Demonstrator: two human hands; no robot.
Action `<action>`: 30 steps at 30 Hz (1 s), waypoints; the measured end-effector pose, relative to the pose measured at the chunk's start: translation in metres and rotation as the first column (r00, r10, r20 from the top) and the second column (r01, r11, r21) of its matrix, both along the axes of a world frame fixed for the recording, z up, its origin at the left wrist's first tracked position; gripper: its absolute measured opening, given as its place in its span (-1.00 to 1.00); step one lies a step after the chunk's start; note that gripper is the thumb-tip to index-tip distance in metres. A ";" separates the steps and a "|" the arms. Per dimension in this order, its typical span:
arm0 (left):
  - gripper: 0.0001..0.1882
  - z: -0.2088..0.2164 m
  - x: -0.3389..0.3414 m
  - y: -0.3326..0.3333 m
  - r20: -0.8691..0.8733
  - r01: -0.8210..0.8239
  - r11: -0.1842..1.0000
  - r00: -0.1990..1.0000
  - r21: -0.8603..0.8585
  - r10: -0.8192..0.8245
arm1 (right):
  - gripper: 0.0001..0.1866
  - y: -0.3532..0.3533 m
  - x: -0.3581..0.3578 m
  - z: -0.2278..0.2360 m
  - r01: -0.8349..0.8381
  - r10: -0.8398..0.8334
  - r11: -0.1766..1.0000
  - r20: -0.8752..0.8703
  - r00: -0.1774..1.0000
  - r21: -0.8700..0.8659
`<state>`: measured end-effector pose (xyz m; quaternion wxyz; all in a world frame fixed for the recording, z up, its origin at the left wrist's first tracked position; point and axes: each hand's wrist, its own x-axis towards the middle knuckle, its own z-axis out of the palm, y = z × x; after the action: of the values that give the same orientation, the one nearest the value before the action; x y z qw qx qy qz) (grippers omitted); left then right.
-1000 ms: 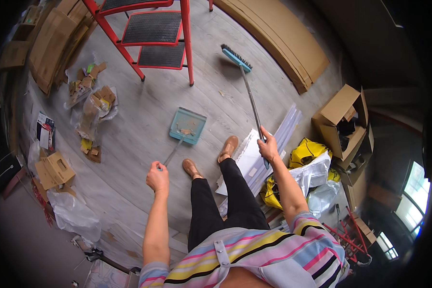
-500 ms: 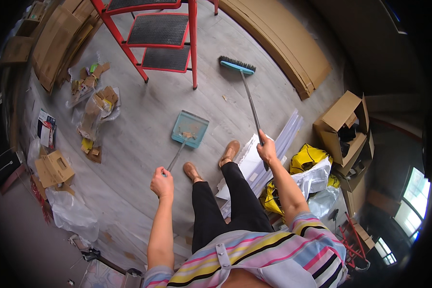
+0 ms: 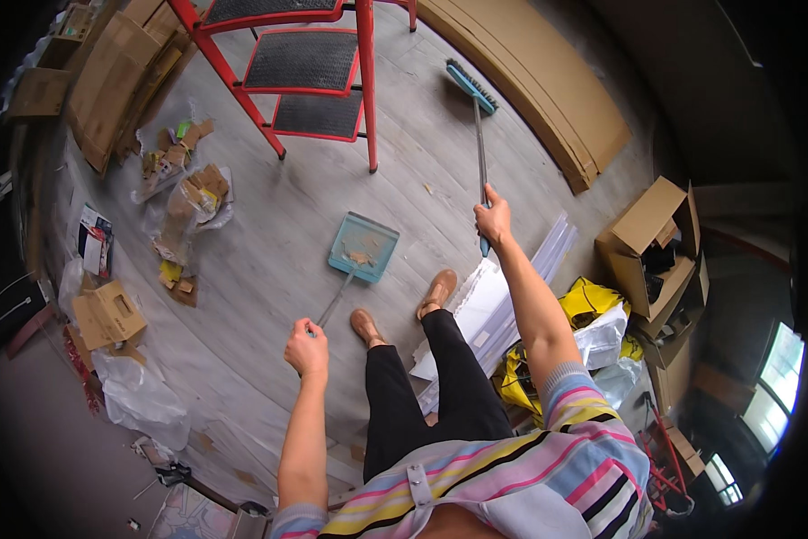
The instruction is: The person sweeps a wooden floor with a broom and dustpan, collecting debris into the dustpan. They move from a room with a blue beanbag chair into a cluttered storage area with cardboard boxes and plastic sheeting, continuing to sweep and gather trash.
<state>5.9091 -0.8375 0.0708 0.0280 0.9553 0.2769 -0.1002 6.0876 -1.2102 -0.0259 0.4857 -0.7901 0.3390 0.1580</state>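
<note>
My left hand (image 3: 307,347) is closed round the thin handle of a teal dustpan (image 3: 364,247). The pan rests on the grey plank floor ahead of my feet, with brown scraps lying in it. My right arm reaches forward, and my right hand (image 3: 493,218) grips the grey handle of a broom (image 3: 479,135) near its end. The broom's blue head with dark bristles is far ahead, beside the long flat cardboard. A small pale scrap (image 3: 428,189) lies on the floor between the dustpan and the broom.
A red stepladder (image 3: 303,63) stands ahead to the left. Long flat cardboard (image 3: 548,99) lies at far right. Bags of cardboard scraps (image 3: 193,202) sit at left. Near my right leg are white panels (image 3: 476,305), yellow bags (image 3: 593,303) and an open carton (image 3: 647,238).
My right hand has pushed forward, carrying the broom head farther away and to the right, and its head has turned. The dustpan stays near my feet with my left hand still on its handle.
</note>
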 end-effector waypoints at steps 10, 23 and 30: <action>-0.88 0.001 -0.004 -0.002 -0.037 -0.001 0.999 0.999 0.047 0.002 | -0.34 0.054 -0.042 -0.031 -0.310 0.303 0.944 -0.069 0.950 -0.118; -0.87 0.002 -0.001 -0.007 -0.027 -0.006 0.999 1.000 0.035 0.007 | -0.21 -0.078 -0.046 -0.009 -0.778 0.694 0.581 -0.354 0.627 -0.238; -0.85 0.004 -0.008 -0.009 -0.094 -0.042 0.998 0.995 0.039 0.046 | -0.18 -0.136 -0.194 0.034 -0.842 0.721 0.524 -0.461 0.517 -0.125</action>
<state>5.9016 -0.8464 0.0744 -0.0007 0.9434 0.3007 -0.1397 5.8937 -1.3458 0.0076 0.1480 -0.8840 0.0421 0.4414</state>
